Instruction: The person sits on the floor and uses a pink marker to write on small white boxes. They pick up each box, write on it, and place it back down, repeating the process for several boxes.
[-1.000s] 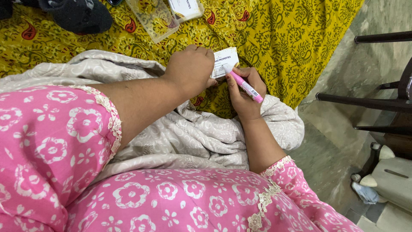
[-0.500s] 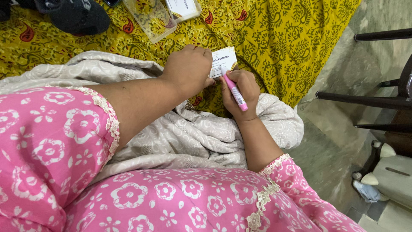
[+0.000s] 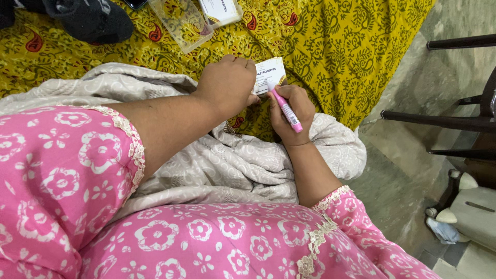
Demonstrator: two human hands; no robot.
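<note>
Small white card (image 3: 269, 74) pinned flat on the yellow patterned bedspread (image 3: 336, 46), just beyond a rumpled grey printed cloth (image 3: 227, 160). Left hand (image 3: 227, 85) curled shut over the card's near-left edge; right hand (image 3: 290, 111) closed around a pink pen (image 3: 285, 109), tip touching the card's lower right. Hands side by side, nearly touching. Farther up the bedspread from the card: a clear plastic case (image 3: 182, 21), a white box (image 3: 221, 10), a dark garment (image 3: 88, 19). Best done, by the look of it, with firm pressure on the card against the soft bedding and short, light strokes.
</note>
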